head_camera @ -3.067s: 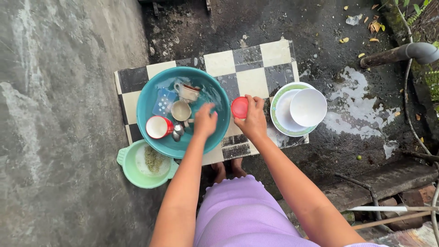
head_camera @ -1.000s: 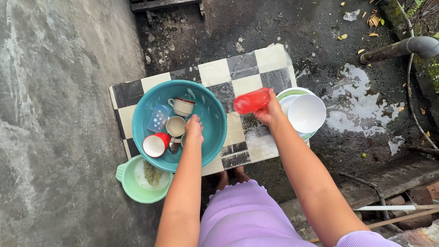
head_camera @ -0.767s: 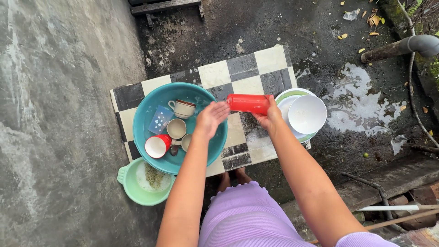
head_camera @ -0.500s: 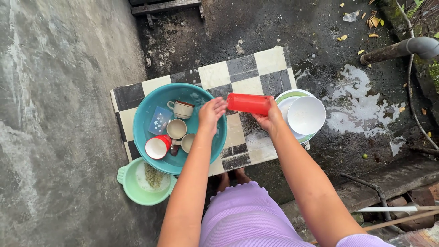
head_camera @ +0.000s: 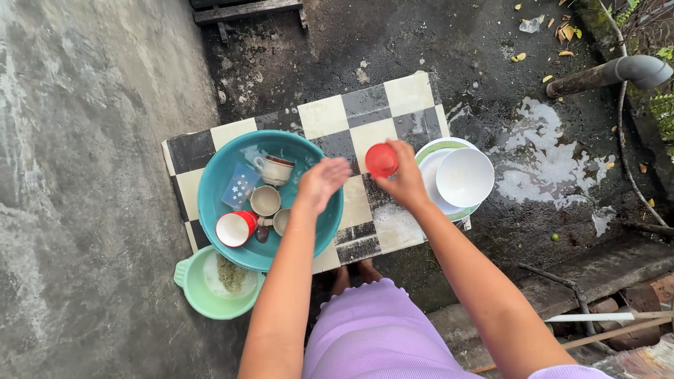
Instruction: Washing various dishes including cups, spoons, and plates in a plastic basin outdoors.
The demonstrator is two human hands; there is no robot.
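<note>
Over the checkered bench (head_camera: 411,95), the right hand (head_camera: 404,184) grips a red cup (head_camera: 381,159), its round end facing the camera, just left of a white bowl (head_camera: 464,177). Beside it, the left hand (head_camera: 321,184) hangs empty, fingers loosely spread, above the teal basin (head_camera: 217,175) of cups.

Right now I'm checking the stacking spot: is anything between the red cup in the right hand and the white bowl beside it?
Nothing visible. The right hand holds the red cup above the checkered board, just left of the white bowl on its plate; only bare wet tile lies between.
</note>
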